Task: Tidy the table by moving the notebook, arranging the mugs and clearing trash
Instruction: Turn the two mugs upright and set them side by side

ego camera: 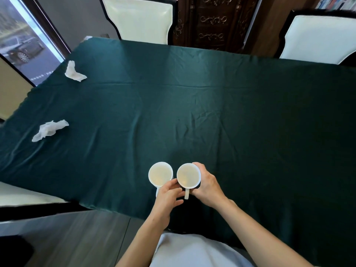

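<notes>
Two white mugs stand side by side near the table's front edge, handles pointing toward me. My left hand (168,195) grips the handle of the left mug (160,173). My right hand (207,185) wraps around the side of the right mug (188,175). Both mugs look empty inside. Two crumpled white tissues lie on the left side: one tissue (49,130) at mid left, another tissue (74,72) at the far left corner. No notebook shows in the head view.
A dark green cloth covers the table (192,105). White-backed chairs stand at the far side, one chair (138,18) left and another chair (317,37) right. A framed picture (21,45) leans at the left. Wood floor lies below the front edge.
</notes>
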A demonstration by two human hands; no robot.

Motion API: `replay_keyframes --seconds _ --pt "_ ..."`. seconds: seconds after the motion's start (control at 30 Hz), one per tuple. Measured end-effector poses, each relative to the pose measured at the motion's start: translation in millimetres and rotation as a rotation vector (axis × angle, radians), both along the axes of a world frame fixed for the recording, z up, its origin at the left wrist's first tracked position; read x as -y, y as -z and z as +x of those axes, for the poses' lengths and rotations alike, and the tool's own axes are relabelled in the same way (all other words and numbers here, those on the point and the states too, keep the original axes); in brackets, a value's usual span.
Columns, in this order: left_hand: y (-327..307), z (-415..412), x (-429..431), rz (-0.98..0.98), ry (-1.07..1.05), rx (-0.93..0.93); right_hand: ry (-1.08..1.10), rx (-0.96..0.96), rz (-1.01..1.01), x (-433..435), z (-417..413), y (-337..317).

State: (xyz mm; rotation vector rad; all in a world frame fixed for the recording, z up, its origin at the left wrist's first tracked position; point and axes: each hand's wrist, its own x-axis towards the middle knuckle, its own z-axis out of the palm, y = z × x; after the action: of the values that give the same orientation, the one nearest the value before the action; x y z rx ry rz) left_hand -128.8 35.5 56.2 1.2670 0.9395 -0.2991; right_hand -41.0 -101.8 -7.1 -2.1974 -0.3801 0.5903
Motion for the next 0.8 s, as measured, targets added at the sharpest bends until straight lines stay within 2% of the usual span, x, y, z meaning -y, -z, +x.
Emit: replay_keyframes --seconds 0.53,0.7,0.8 --pt "5.5 -9.9 8.4 0.047 -0.035 0.041 -0.083 -0.052 -0.038 2.9 1.2 -8.0" --pt "9.9 -16.9 10.2 0.102 -0.015 0.049 -0.102 -0.078 -0.064 5.1 -4.1 -7.7" --pt "11.4 -27.5 8.7 0.211 -0.097 0.081 -0.08 -0.097 -0.065 8.7 -14.9 -7.4"
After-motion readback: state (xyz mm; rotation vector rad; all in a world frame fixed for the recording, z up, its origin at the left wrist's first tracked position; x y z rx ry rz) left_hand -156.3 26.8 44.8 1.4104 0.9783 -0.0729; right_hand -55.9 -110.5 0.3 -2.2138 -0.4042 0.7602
